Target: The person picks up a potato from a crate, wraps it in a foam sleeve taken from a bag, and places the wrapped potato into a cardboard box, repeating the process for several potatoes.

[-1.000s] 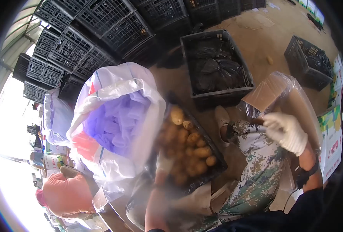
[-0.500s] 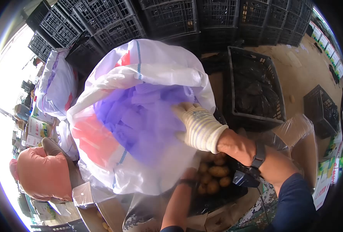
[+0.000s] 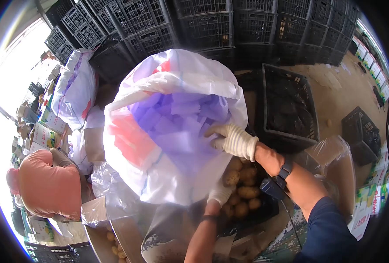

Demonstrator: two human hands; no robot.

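A big white woven bag with red patches [image 3: 131, 142] stands before me, its mouth wide and filled with pale, purple-tinted foam pieces [image 3: 185, 108]. My right hand [image 3: 236, 139], in a knit glove, is at the bag's right inner side by the foam; its thumb and fingers are bent but apart, and no held piece shows. Low at the bag's near edge, my gloved left hand [image 3: 220, 194] is closed against a potato [image 3: 231, 177], its fingers partly hidden. Beneath and beside it, several potatoes [image 3: 248, 192] lie in a dark container.
Stacked black crates [image 3: 207, 30] line the back. A black crate with dark plastic lining [image 3: 291, 103] stands to the right, near a plastic-lined carton [image 3: 334, 162]. At left, a person in an orange top [image 3: 49, 184] bends over; a carton with potatoes [image 3: 100, 245] sits nearer.
My right hand has drawn back slightly toward the bag's right rim. The left hand, blurred before, now shows beside a potato. The view has shifted, and the bag's near edge sits higher.
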